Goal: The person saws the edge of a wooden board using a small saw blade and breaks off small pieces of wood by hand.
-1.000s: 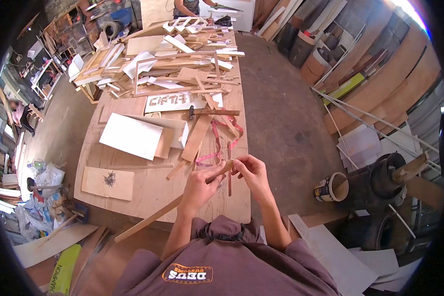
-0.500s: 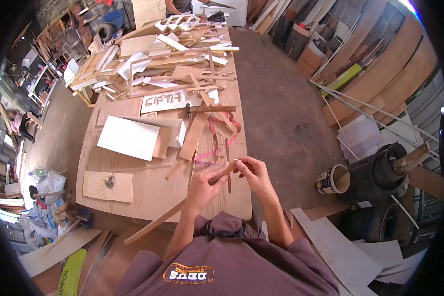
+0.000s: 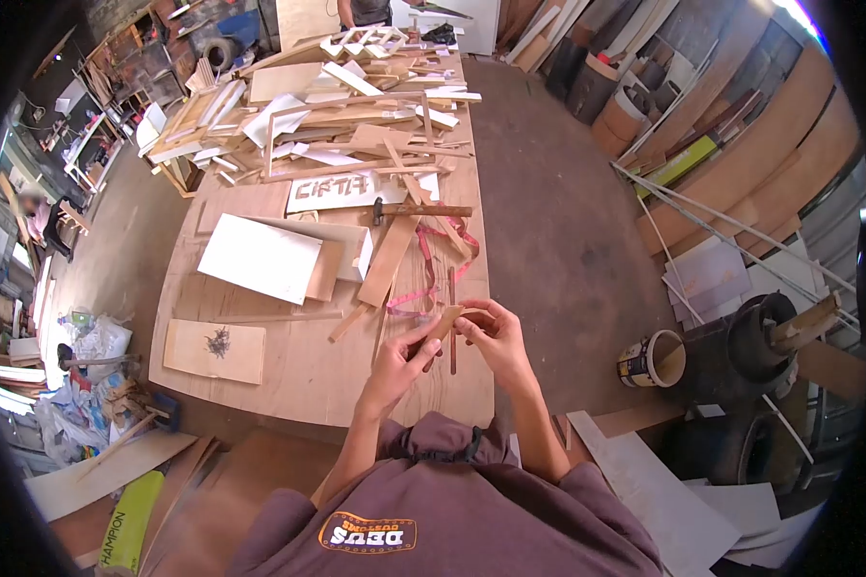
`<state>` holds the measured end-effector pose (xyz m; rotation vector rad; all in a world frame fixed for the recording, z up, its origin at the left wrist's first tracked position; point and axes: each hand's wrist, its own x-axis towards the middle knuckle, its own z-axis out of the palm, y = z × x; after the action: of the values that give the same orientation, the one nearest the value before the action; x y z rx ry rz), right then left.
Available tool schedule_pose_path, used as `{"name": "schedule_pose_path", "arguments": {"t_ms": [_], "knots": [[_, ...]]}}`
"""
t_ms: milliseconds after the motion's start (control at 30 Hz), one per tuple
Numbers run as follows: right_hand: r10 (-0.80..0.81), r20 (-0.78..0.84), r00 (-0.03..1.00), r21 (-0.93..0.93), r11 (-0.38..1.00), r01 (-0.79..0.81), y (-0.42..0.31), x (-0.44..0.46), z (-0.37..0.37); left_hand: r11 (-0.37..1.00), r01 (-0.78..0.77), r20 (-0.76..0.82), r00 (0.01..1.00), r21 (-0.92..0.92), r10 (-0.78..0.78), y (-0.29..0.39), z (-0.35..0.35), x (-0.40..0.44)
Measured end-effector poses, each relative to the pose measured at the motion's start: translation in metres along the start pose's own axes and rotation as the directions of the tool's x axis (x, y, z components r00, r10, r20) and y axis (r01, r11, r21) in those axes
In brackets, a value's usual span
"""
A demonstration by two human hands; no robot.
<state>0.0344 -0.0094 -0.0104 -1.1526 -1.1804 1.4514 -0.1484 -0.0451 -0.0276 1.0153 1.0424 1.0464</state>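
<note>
Between my fingers is a tan wooden strip (image 3: 445, 323), its near end hidden by my left hand. My left hand (image 3: 394, 367) is closed around it. My right hand (image 3: 494, 338) is closed too, thumb and fingertips pinched at the strip's upper end. Under my hands a thin dark stick (image 3: 453, 358) lies on the wooden table (image 3: 298, 385). Just beyond, a pink measuring tape (image 3: 427, 258) lies in loose loops. A hammer (image 3: 423, 211) with a wooden handle rests across wood pieces farther up.
A white board (image 3: 260, 258) lies left of the tape. Dark nails (image 3: 217, 341) sit on a small plywood board (image 3: 245, 367) at the left. Wood offcuts (image 3: 356, 120) pile up at the far end, near another person (image 3: 364, 12). A bucket (image 3: 652, 360) stands right.
The long strip that slanted down-left from my left hand no longer shows there. A tan end now points up between my hands. The view has shifted slightly.
</note>
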Motion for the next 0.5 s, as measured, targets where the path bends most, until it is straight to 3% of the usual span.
{"name": "schedule_pose_path", "arguments": {"t_ms": [267, 367, 500], "knots": [[0.008, 0.007, 1.0, 0.004, 1.0, -0.008, -0.005, -0.002, 0.009, 0.996, 0.062, -0.012, 0.998, -0.061, -0.063, 0.008, -0.003, -0.008], [-0.001, -0.008, 1.0, -0.01, 1.0, 0.001, 0.001, 0.0, 0.011, 0.993, 0.031, -0.018, 0.999, -0.11, -0.033, 0.014, 0.0, -0.008], [-0.088, -0.009, 0.996, -0.115, 0.99, 0.087, 0.008, 0.003, 0.011, 0.998, -0.055, -0.074, 0.996, -0.02, 0.054, -0.017, -0.002, -0.005]]}}
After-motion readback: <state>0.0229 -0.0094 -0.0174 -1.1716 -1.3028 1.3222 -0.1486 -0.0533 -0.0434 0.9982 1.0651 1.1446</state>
